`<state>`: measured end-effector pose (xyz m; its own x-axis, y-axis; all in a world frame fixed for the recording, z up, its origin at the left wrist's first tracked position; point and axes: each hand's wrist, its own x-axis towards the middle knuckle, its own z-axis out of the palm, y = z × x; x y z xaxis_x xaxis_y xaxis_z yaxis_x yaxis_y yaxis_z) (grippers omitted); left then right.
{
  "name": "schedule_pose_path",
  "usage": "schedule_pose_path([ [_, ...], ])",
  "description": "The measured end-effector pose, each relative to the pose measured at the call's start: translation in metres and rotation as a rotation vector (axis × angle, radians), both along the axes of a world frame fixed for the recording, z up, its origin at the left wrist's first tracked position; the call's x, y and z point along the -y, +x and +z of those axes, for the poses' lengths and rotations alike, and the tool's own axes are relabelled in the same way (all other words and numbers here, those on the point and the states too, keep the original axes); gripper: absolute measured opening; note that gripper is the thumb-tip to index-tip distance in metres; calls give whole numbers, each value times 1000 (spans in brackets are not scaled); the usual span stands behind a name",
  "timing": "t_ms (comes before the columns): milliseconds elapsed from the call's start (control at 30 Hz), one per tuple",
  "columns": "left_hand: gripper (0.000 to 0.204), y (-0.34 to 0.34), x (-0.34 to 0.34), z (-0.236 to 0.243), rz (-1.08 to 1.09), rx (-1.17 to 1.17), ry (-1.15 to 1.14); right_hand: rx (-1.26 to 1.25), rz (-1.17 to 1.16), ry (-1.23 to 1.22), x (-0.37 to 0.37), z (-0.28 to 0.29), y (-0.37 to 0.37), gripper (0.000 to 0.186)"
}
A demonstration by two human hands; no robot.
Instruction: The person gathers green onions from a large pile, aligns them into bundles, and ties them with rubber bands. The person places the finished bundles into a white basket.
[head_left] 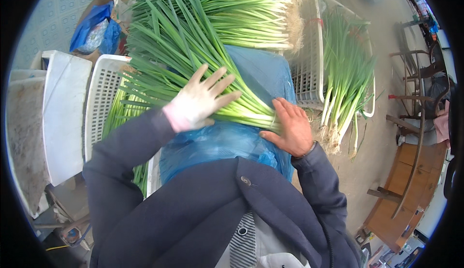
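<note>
A large bunch of green garlic (193, 41) lies slantwise across a blue plastic sheet (263, 70) in front of me. Its leaves fan to the far left and its pale stem ends point right. My left hand (202, 99), in a whitish glove, rests over the stalks with fingers spread, slightly blurred. Bare, my right hand (293, 129) cups the stem ends, thumb on the near side and fingers on the far side. Beyond the bunch, more green garlic (251, 21) is piled, its roots toward the right.
To the right stands a white plastic crate (308, 74) with loose green garlic (345, 65) in and over it. Another white crate (99, 89) holds stalks at the left, beside white foam boxes (67, 113). Wooden furniture (411, 190) is farther right.
</note>
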<state>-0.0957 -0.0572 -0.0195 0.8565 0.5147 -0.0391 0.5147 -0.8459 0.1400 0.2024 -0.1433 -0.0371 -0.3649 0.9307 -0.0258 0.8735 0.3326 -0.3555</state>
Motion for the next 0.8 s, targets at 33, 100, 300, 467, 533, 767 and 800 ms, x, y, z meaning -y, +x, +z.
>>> schedule_pose_path([
  [33, 95, 4, -9, -2, -10, -24, 11, -19, -21, -1, 4, -4, -10, 83],
  [100, 99, 9, -22, -5, -23, -81, 16, 2, -98, 36, 15, -11, -18, 83],
  [300, 106, 22, -49, -7, -98, -109, -52, 53, -210, 256, 39, -37, -15, 69],
  [467, 103, 35, -66, -6, -158, -157, -111, -50, -183, 329, 36, -52, -5, 64],
  [533, 102, 37, -71, -8, -187, -173, -88, -86, -172, 324, 37, -56, -2, 64],
  [767, 83, 41, -55, 13, -173, -167, -122, -209, -167, 364, 37, -54, 1, 63],
  [800, 75, 38, -45, 22, -163, -142, -95, -237, -144, 378, 38, -49, 2, 62],
])
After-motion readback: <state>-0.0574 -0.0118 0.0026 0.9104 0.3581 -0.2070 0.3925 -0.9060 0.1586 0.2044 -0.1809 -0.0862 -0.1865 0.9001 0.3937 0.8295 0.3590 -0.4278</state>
